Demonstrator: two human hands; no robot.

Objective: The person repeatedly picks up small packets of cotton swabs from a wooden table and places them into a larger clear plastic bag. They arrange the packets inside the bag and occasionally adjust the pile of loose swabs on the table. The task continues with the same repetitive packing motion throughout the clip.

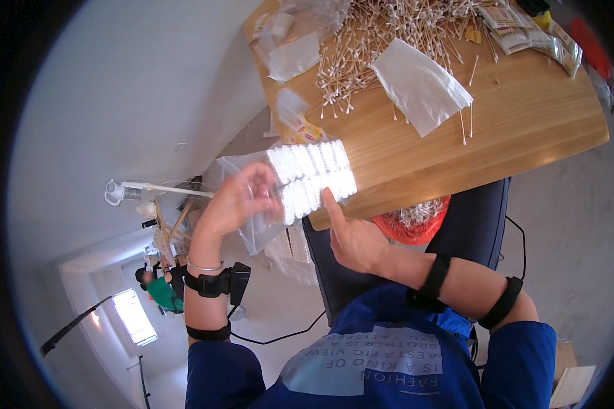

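Overhang = drop risk

Clear bag (254,235) of swab packs (315,170) overlaps worktop's (518,126) near-L corner, part past edge; your L hand (233,203) half-curled at bag, blurred; R hand's (358,242) index straight at packs, other fingers folded; can't tell if either grips; lopsided push could tip it off.

Blue shirt (389,313), pale chest print (331,368), black arm straps (502,303) (two per side), silver bangle (205,267)
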